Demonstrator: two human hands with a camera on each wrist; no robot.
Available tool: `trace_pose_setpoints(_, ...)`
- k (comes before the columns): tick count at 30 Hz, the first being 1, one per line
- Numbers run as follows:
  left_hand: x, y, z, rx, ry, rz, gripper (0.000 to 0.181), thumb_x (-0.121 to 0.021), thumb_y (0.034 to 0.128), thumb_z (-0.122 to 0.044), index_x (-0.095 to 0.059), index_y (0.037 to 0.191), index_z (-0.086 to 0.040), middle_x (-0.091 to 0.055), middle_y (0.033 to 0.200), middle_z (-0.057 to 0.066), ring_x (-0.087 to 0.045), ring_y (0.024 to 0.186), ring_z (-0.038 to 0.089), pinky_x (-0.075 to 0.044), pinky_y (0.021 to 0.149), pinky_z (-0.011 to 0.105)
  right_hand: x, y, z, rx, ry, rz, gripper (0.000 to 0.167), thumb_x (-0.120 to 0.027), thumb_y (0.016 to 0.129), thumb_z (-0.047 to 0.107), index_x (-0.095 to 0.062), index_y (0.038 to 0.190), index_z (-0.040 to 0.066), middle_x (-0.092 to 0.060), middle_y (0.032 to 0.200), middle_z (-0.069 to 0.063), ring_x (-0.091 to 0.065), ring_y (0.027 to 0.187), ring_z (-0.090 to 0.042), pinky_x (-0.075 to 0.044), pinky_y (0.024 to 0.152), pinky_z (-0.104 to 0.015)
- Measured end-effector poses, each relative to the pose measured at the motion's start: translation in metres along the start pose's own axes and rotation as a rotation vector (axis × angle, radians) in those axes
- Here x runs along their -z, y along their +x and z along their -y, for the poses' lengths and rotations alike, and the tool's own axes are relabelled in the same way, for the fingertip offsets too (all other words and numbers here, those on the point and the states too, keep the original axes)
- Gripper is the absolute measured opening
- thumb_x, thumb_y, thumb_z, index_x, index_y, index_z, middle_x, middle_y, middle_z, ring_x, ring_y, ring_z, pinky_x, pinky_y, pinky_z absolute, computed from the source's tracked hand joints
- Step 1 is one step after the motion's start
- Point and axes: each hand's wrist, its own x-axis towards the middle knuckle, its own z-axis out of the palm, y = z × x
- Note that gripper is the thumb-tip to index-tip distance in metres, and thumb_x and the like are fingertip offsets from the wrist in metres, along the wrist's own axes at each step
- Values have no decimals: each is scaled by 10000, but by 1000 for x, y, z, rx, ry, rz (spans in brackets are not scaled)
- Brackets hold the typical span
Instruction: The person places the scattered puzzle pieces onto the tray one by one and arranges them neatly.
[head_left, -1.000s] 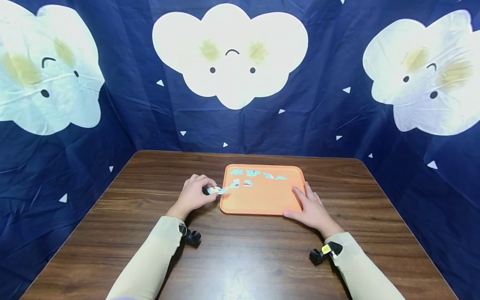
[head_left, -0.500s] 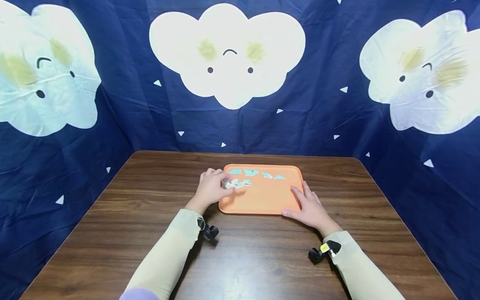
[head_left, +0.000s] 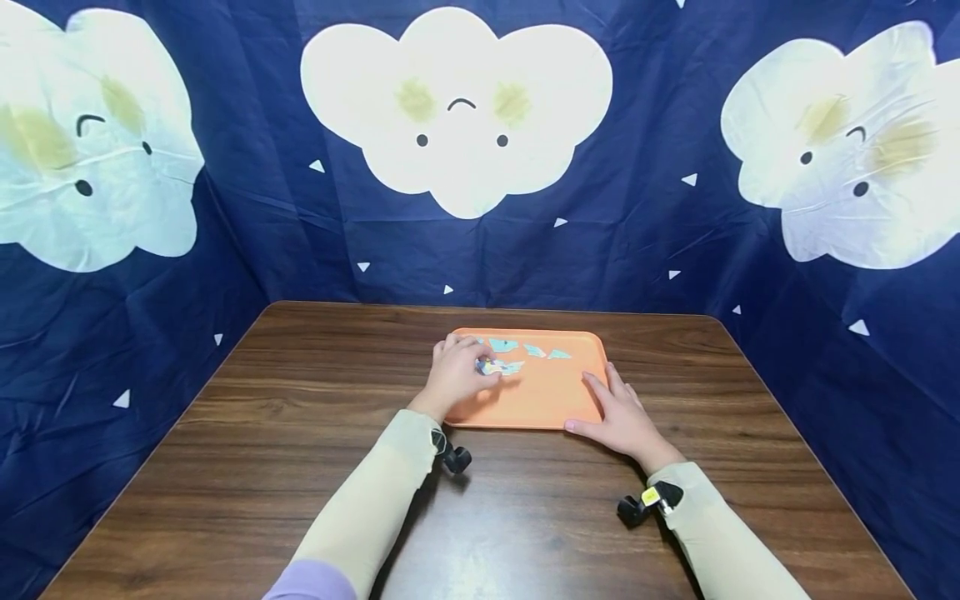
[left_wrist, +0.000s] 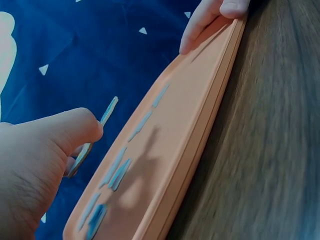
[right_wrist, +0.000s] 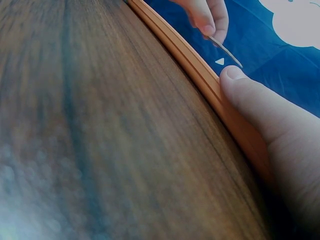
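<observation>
My left hand is raised over the left part of an orange tray. Between thumb and fingers it pinches a thin, irregular puzzle piece, light blue with a coloured print. The left wrist view shows this piece tilted above the tray, apart from it. Several flat blue puzzle pieces lie in the tray along its far side; the left hand hides some of them in the head view. My right hand rests on the tray's near right corner, fingers spread, its thumb against the near rim.
A brown wooden table bears the tray. Dark blue cloth printed with white clouds hangs behind and at both sides. Small black cameras are strapped to both wrists.
My left hand has moved right with the puzzle piece, from beside the tray's left edge to above the pieces lying in it. The right hand has stayed on the tray's corner.
</observation>
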Motion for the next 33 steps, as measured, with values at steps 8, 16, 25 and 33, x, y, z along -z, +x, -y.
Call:
trace_pose_setpoints(8, -19, 14, -19, 32, 54, 60, 323, -742, 792, -479, -721, 1028, -258, -659, 1127, -62, -467, 1106, 252, -274, 1051, 525, 0, -2, -2, 7, -10, -17, 1032, -679, 786, 738, -374, 1568, 137, -77, 1645, -295, -175, 1432, -608, -222, 1092, -733)
trace_pose_setpoints(16, -28, 20, -36, 28, 44, 88, 307, -752, 818, -448, -728, 1047, -245, -650, 1107, -54, -444, 1032, 235, -282, 1026, 525, 0, -2, -2, 9, -11, -17, 1042, -670, 783, 751, -366, 1572, 143, -71, 1647, -291, -181, 1426, -615, -237, 1082, -737)
trace_pose_setpoints(25, -36, 24, -39, 27, 86, 117, 283, -741, 869, -436, -735, 1083, -252, -653, 1090, -52, -452, 1056, 250, -265, 1062, 545, 0, -2, 2, 3, -7, -2, 1042, -664, 782, 759, -363, 1575, 154, -64, 1654, -275, -183, 1428, -611, -246, 1075, -741)
trace_pose_setpoints(33, -40, 26, -37, 55, 101, 136, 251, -740, 861, -426, -726, 1053, -265, -642, 1081, -57, -439, 1052, 259, -273, 1050, 542, 1, -3, 3, 7, -9, 5, 1041, -659, 790, 755, -358, 1575, 141, -68, 1650, -284, -162, 1445, -593, -219, 1096, -730)
